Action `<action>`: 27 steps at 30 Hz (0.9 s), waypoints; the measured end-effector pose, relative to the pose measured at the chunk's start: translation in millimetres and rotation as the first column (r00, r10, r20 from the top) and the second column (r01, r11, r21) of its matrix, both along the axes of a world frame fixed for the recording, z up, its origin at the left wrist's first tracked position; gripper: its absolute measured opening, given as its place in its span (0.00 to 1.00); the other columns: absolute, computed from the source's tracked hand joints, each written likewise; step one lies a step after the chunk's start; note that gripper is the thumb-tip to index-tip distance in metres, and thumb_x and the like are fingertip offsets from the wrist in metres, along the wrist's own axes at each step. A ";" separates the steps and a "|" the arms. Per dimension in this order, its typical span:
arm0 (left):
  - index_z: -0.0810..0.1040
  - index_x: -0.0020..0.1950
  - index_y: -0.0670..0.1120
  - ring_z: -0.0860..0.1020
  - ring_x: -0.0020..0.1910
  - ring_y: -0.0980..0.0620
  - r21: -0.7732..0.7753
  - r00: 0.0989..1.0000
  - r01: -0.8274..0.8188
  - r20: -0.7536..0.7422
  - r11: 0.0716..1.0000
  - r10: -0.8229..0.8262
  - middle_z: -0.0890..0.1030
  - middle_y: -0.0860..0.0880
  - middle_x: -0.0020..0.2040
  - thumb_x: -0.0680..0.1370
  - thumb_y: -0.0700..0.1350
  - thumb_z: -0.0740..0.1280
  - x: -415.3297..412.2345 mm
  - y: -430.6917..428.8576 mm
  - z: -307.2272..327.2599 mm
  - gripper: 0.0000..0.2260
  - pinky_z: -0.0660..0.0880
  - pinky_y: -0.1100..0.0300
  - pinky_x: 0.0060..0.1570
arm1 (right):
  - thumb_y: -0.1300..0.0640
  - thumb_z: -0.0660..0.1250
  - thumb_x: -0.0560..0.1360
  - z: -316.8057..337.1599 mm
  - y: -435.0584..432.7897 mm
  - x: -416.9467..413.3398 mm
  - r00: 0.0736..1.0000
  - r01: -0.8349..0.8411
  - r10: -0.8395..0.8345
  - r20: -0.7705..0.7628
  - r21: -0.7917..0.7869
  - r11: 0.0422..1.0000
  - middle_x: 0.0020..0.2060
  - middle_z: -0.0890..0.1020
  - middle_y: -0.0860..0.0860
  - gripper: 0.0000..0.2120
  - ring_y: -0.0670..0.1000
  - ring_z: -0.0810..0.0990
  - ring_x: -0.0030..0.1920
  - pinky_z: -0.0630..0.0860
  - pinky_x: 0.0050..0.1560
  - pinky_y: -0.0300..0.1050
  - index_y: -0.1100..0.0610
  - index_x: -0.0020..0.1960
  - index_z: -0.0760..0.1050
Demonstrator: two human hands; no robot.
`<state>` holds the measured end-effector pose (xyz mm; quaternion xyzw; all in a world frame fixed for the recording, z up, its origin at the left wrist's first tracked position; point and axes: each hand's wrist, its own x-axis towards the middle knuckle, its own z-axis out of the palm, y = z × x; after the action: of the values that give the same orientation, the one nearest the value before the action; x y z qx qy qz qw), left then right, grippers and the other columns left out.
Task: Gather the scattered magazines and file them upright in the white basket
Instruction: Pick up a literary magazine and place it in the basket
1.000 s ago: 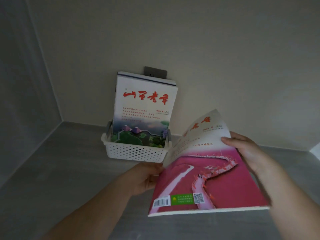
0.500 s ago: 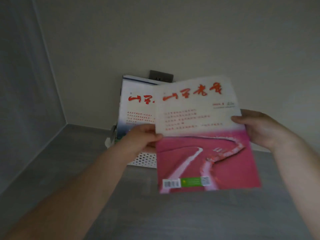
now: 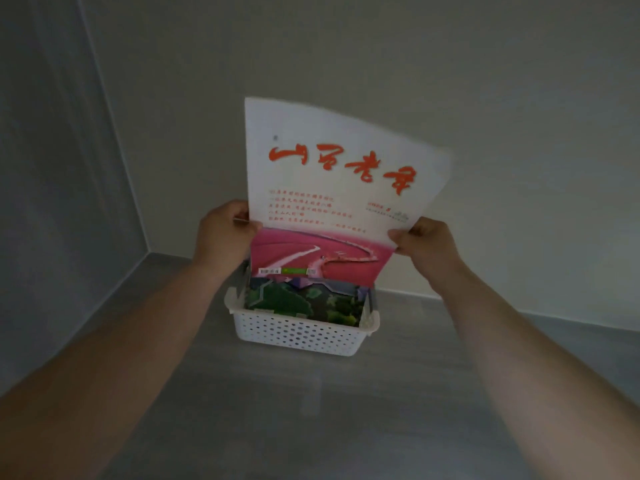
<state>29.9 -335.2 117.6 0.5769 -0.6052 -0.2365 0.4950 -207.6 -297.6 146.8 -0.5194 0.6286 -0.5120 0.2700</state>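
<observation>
Both hands, left hand [image 3: 225, 233] & right hand [image 3: 424, 242], pinch side edges of white-and-pink red-lettered magazine [image 3: 332, 188], upright just above white perforated plastic basket [image 3: 298, 332] w/ green-cover magazine [image 3: 304, 303] inside.

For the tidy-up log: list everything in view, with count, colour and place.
pink-cover magazine: one, white and pink with a red title, held upright just over the basket.
green-cover magazine: at least one, green, standing in the basket.
basket: one, white, perforated, on the counter near the back wall.
counter: one, grey, under the basket.
wall: pale, behind the basket.
left hand: one, grips the pink-cover magazine's left edge.
right hand: one, grips its right edge.
</observation>
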 end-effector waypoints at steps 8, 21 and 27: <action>0.77 0.54 0.39 0.78 0.52 0.43 0.121 0.999 -0.035 0.041 0.992 0.030 0.81 0.39 0.55 0.75 0.38 0.63 -2.3 -5.2 -35.8 0.10 0.70 0.58 0.46 | 0.69 0.63 0.71 -39.9 -12.5 1.3 0.997 0.030 -0.023 -0.070 0.100 0.995 0.43 0.79 0.53 0.11 0.53 0.77 0.43 0.75 0.48 0.49 0.66 0.52 0.78; 0.77 0.55 0.40 0.74 0.45 0.53 0.075 0.999 -0.006 0.051 0.997 0.002 0.81 0.41 0.56 0.75 0.38 0.64 12.9 -18.0 -30.1 0.10 0.70 0.61 0.45 | 0.67 0.63 0.72 -40.0 -27.7 8.8 0.997 -0.006 0.015 -0.072 0.133 0.991 0.42 0.79 0.52 0.10 0.55 0.79 0.42 0.78 0.48 0.52 0.64 0.52 0.78; 0.78 0.54 0.41 0.75 0.43 0.54 0.124 0.995 0.060 0.073 0.990 -0.070 0.81 0.42 0.55 0.74 0.38 0.65 3.7 -21.2 -34.9 0.10 0.69 0.67 0.38 | 0.69 0.62 0.72 -49.5 -28.3 -1.5 1.000 0.023 -0.024 0.007 0.171 0.985 0.44 0.79 0.53 0.12 0.53 0.78 0.43 0.76 0.44 0.47 0.65 0.54 0.76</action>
<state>33.6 -356.4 82.7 0.5946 -0.6270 -0.2665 0.4271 -209.1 -325.9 97.3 -0.4846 0.6750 -0.4618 0.3102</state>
